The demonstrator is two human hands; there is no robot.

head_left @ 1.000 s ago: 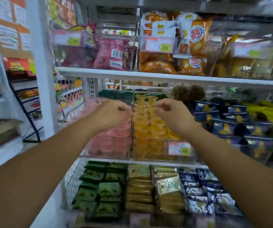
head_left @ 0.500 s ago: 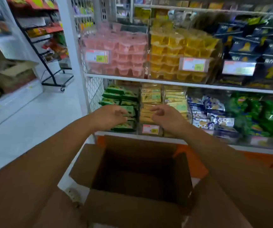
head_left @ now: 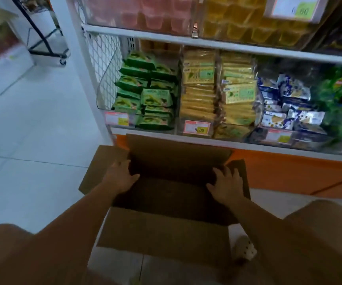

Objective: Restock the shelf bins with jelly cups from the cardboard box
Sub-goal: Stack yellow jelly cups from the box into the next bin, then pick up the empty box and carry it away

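Note:
An open cardboard box point(head_left: 161, 231) stands on the floor in front of the shelf, its inside dark, and no jelly cup shows in it. My left hand point(head_left: 119, 176) lies on the box's left rim with fingers spread over the left flap. My right hand point(head_left: 226, 185) lies on the right rim, fingers spread toward the right flap. At the top of the view, a clear bin of pink jelly cups point(head_left: 145, 13) sits beside a clear bin of yellow jelly cups point(head_left: 240, 21) on the upper shelf.
The lower shelf point(head_left: 186, 138) holds green snack packs point(head_left: 147, 93), yellow wafer packs point(head_left: 217, 89) and blue-white packets point(head_left: 289, 105). An orange base panel point(head_left: 289, 173) runs below. White tiled floor point(head_left: 32, 130) spreads left, with a black wheeled rack point(head_left: 48, 50) further back. My knees frame the box.
My hands came down from the jelly bins to the box and now rest on its side rims. My head tilted down, so the bins moved to the top of the view.

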